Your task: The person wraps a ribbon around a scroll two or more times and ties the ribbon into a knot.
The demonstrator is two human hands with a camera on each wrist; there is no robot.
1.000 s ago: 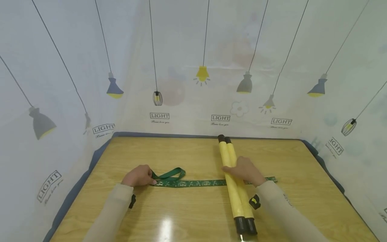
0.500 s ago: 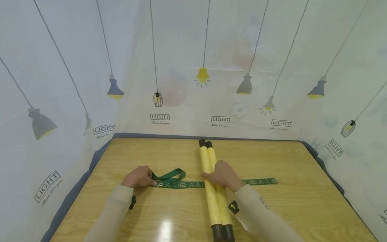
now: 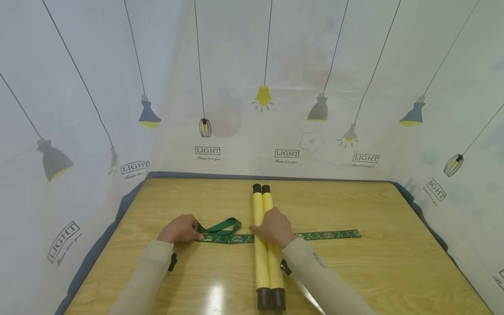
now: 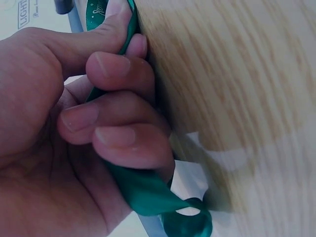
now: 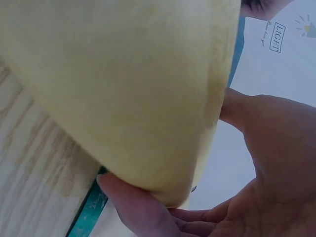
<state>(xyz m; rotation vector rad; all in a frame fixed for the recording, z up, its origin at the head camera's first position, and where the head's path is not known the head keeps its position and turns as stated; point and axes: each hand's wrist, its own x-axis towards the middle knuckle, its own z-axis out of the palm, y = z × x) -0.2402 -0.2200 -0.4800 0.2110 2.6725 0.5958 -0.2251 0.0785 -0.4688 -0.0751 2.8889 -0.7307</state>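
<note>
A green patterned ribbon stretches across the table from left to right, and its left part folds into a loop. My left hand pinches the ribbon near that loop; in the left wrist view the green band runs through the curled fingers. Two yellow tubes with black end caps lie side by side across the ribbon, pointing away from me. My right hand grips both around their middle. In the right wrist view a yellow tube fills much of the picture, with fingertips curled under it.
The wood-grain table has a blue-grey edge at the back and sides. Behind it rises a pale wall covering printed with hanging lamps. A glare spot shines near the front of the table.
My right hand has shifted the two yellow tubes leftward along the ribbon, and they now lie straighter, less slanted. My left hand stays in place on the ribbon.
</note>
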